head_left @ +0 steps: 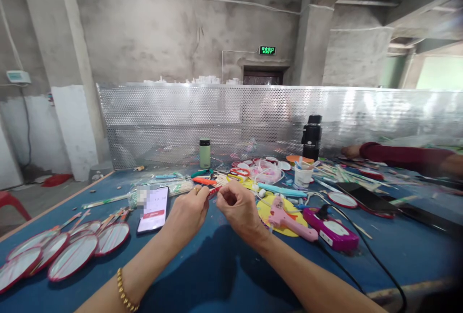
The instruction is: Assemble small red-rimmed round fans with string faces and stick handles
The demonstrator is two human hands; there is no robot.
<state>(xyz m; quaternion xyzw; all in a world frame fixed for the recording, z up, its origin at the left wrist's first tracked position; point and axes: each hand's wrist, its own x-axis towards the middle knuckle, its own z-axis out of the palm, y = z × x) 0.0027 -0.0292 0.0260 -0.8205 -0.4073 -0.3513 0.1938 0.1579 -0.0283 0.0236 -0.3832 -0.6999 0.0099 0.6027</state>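
Fingertips of your left hand (190, 207) pinch a small red piece (213, 191) above the bench (195, 274), inward of its near edge; hold it steady. Whether your curled right hand (240, 209) grips anything is unclear.

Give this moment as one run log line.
left hand: curled at red piece, grip unclear | right hand: curled beside it, grip unclear | right side: pink glue gun, yellow disc | left side: phone

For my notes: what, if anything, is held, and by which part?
The left hand seems to hold a small red piece, part unclear; right hand, cannot tell.
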